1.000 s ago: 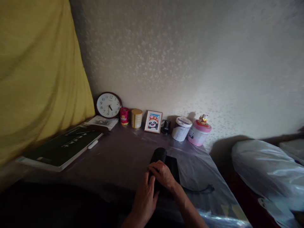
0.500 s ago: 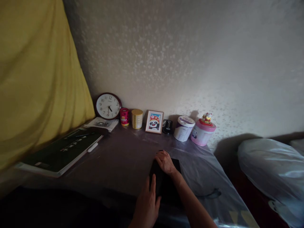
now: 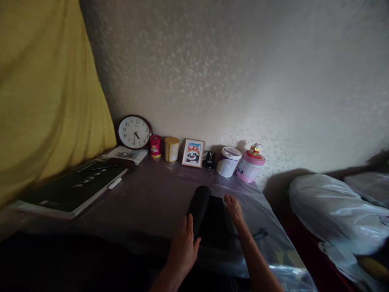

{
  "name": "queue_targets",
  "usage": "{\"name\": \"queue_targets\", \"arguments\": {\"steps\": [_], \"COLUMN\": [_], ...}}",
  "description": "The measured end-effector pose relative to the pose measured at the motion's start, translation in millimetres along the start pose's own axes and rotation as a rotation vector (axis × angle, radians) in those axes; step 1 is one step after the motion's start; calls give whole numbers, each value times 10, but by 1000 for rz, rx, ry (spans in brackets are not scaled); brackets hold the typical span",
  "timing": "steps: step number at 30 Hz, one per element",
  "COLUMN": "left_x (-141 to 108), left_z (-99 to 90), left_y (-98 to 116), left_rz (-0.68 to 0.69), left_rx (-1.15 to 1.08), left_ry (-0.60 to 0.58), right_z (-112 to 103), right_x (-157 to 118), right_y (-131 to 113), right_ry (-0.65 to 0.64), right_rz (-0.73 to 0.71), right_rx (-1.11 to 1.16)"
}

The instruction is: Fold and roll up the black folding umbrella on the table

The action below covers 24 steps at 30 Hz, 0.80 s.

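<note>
A black mat, partly rolled up, lies on the near part of the table. Its thick roll (image 3: 199, 207) is on the left, and a flat part (image 3: 215, 227) extends to the right. My left hand (image 3: 184, 245) wraps the near left side of the roll, thumb toward the flat part. Beside the mat's far right corner is my right hand (image 3: 234, 209), its fingers curled closed. Whether they pinch the mat's edge is too dark to make out. A dark cord or strap (image 3: 259, 234) lies to the right, partly behind my right forearm.
Along the wall stand a clock (image 3: 135, 132), a red can (image 3: 155, 147), a yellow-lidded can (image 3: 172, 149), a panda picture frame (image 3: 193, 153), a small black object (image 3: 209, 159) and two tubs (image 3: 228, 162). A large green book (image 3: 82, 186) lies left; plastic-wrapped bundles (image 3: 328, 207) sit right.
My right hand has moved off the top of the black roll to the right, beside the flat part's edge. More of the roll shows now. My left hand stays on it.
</note>
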<state>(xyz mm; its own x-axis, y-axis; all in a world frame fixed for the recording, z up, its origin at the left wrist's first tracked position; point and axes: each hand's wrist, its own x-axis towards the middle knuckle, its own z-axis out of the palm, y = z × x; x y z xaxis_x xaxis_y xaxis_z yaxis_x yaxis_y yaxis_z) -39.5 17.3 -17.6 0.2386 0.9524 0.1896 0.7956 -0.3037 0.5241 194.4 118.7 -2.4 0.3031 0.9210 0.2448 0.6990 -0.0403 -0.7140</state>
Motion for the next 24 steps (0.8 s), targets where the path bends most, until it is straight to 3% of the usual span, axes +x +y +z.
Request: {"name": "queue_targets", "arguments": {"steps": [4, 10, 14, 24], "left_x": [0, -30, -49, -67], "left_z": [-17, -56, -104, -160], "left_y": [-11, -1, -3, 0], "left_rz": [19, 20, 24, 32], "left_rx": [-11, -25, -38, -25], "left_ry": [7, 18, -37, -61], "right_z": [-84, -86, -81, 44], "right_x": [-256, -463, -529, -493], "right_y": [48, -189, -291, -721], "right_ry": [-77, -123, -214, -236], "right_rz": [66, 51, 68, -13], "right_rx": [80, 147, 169, 165]}}
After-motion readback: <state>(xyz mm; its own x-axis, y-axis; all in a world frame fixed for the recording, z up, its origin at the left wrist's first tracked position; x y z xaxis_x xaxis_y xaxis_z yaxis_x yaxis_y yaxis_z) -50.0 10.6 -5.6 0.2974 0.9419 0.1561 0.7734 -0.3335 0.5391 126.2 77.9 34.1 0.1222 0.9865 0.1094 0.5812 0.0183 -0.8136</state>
